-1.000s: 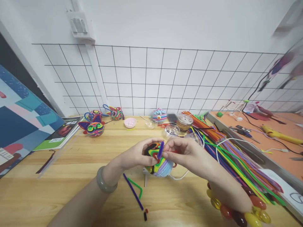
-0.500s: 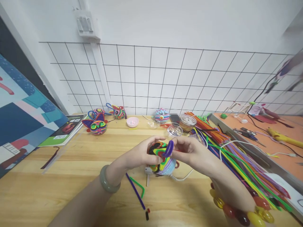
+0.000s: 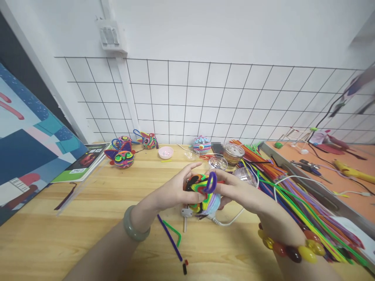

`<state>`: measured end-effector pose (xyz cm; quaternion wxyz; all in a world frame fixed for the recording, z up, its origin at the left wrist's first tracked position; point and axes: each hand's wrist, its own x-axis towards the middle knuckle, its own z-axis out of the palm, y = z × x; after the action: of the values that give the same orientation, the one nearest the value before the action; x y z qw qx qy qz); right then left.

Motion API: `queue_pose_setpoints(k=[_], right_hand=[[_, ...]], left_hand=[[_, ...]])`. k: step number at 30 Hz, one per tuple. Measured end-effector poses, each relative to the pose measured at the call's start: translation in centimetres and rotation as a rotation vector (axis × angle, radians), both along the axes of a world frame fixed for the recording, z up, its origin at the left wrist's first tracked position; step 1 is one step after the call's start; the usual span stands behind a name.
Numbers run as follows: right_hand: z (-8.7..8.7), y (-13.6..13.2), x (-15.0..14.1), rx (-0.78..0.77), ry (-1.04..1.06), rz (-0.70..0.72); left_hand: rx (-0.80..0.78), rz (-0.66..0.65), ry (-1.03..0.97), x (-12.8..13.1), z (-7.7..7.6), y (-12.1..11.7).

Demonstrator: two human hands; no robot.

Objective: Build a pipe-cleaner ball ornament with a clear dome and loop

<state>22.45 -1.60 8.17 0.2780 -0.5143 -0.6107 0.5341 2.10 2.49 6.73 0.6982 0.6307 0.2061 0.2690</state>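
A round ornament wound from multicoloured pipe cleaners is held between both hands above the table. It is black, green, yellow and orange on the left and pale blue and lilac on the right. A purple pipe-cleaner loop stands up from its front. My left hand grips its left side, thumb across the front. My right hand closes round its right side beside the loop; some of its fingers are hidden behind. Just below the ornament lies a white device, partly covered, near a white cord.
Purple and green pipe cleaners lie in front, with small offcuts. Bundled pipe cleaners fill the right side beside an orange-lined tray. Finished ornaments, a pink bowl and clear cups stand along the back.
My right hand has let go of the purple loop and shifted to the ornament's right side. The loop now stands free. The camera view has moved slightly.
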Motion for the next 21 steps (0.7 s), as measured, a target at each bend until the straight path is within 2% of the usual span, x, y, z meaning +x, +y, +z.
queue_pose_setpoints(k=[6,12,21], right_hand=[[-0.2,0.4,0.5,-0.03,0.072,0.004],[-0.1,0.5,0.2,-0.02,0.086,-0.021],[-0.1,0.5,0.0,-0.015,0.119,-0.028]], left_hand=[[-0.014,-0.067,-0.087,-0.2,-0.5,0.6],[0.026,0.029,-0.062,0.2,-1.2,0.5],[0.033,0.026,-0.12,0.6,-1.3,0.5]])
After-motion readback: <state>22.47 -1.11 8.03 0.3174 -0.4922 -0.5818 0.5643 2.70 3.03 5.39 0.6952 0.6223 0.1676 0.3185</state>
